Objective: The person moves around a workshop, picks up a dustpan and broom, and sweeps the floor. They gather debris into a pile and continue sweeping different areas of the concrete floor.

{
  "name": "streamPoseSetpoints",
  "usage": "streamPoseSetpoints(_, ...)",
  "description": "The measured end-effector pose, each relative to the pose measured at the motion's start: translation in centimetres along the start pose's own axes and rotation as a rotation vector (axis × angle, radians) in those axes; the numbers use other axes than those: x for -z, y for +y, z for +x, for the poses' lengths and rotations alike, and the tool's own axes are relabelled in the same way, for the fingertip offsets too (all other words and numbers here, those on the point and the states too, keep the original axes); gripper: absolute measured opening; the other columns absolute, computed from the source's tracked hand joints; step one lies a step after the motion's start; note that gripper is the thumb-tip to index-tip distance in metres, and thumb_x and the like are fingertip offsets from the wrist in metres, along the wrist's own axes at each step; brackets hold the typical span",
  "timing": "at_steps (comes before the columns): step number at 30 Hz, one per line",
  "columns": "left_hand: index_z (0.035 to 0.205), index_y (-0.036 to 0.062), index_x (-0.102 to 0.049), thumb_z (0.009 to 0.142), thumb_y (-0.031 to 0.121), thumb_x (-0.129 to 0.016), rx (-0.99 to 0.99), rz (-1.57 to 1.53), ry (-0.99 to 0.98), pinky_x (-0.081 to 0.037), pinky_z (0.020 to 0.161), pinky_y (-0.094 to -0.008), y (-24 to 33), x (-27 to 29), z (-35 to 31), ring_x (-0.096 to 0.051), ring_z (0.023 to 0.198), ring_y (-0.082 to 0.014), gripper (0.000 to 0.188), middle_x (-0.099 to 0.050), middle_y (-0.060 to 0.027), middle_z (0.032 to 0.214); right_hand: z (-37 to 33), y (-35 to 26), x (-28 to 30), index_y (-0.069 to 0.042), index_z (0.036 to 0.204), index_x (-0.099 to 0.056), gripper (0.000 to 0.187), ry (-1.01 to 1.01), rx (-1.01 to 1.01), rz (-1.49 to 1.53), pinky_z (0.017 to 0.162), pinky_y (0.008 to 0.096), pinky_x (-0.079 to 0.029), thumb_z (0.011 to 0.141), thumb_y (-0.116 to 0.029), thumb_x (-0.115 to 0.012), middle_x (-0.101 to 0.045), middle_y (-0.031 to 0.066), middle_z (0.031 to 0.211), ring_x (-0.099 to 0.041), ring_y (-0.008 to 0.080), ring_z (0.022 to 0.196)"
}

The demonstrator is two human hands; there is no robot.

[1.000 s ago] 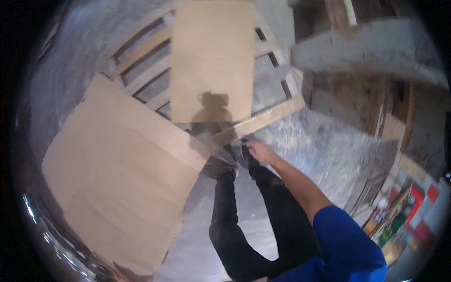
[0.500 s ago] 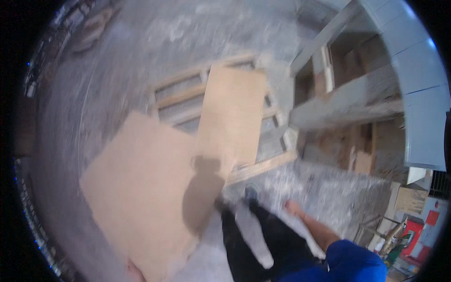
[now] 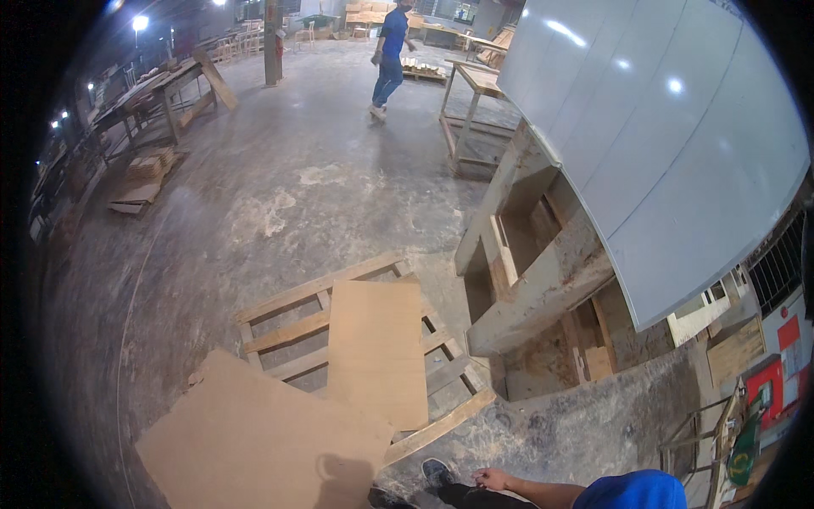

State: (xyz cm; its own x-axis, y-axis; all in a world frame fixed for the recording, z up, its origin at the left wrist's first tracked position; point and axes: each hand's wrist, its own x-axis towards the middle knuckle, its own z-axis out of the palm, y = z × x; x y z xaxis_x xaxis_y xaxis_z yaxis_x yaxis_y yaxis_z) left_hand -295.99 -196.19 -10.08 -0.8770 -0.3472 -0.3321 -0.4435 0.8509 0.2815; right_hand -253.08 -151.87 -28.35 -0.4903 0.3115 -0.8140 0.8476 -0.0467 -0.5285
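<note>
Pallet (image 3: 449, 422) lies on floor (image 3: 322, 229) just ahead of wearer, w/ narrow cardboard sheet (image 3: 377, 352) lengthwise on top. Lg cardboard sheet (image 3: 263, 433) sits nearer & to L, overlapping pallet's near-L part in view. R hand (image 3: 490, 479) is at bottom edge, R of shoe (image 3: 437, 473), on near side of pallet. Base w/ open bays (image 3: 543, 297) stands just beside pallet, to R; big panel (image 3: 670, 144) is above it. Beyond base: table (image 3: 479, 78). Far ahead, btwn table & post (image 3: 271, 42): co-worker (image 3: 393, 51). Far L: workbench (image 3: 174, 81), w/ stack (image 3: 144, 178) on floor on its near side.
</note>
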Motion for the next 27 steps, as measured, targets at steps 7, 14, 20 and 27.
streamPoseSetpoints(7,0.125,-0.0050,-0.062,0.103,0.037,-0.046,-0.018,0.034,0.023,-0.048,0.088,-0.0445,-0.7,0.8,1.4,-0.063,0.102,-0.0343,0.050,-0.066,-0.0224,0.115,-1.1,2.3,0.2,-0.001,0.114,-0.066,0.040,-0.024,-0.230,-0.016,0.076,0.0356,-0.053,0.090,-0.032,-0.055,-0.073,0.0110,0.089,-0.069,0.0219,0.081)
streamPoseSetpoints(14,0.125,-0.0044,-0.062,0.102,0.038,-0.046,-0.251,0.169,0.048,-0.049,0.083,-0.0465,-3.4,4.8,2.2,-0.065,0.096,-0.0352,0.050,-0.068,-0.0226,0.110,5.3,-0.2,-1.5,-0.005,0.102,-0.068,0.038,0.178,-0.104,-0.593,0.085,0.0492,-0.050,0.091,-0.037,-0.052,-0.068,0.0231,0.101,-0.065,0.0401,0.095)
streamPoseSetpoints(20,0.104,-0.0125,-0.061,0.104,0.035,-0.048,-0.072,0.172,-0.043,-0.045,0.068,-0.0356,-11.2,4.8,3.5,-0.056,0.077,-0.0205,0.049,-0.068,-0.0169,0.090,21.1,-8.9,-3.3,-0.008,0.106,-0.070,0.033,0.357,0.056,-0.436,0.083,0.0491,-0.052,0.092,-0.035,-0.055,-0.069,0.0214,0.098,-0.066,0.0396,0.096)
streamPoseSetpoints(27,0.122,-0.0094,-0.059,0.104,0.032,-0.049,0.236,0.326,0.030,-0.050,0.073,-0.0347,-17.0,-0.8,4.9,-0.061,0.083,-0.0205,0.046,-0.066,-0.0170,0.102,43.7,-17.7,-10.4,-0.006,0.110,-0.070,0.039,0.540,0.352,-0.394,0.083,0.0460,-0.054,0.086,-0.036,-0.064,-0.071,0.0205,0.098,-0.067,0.0382,0.094)
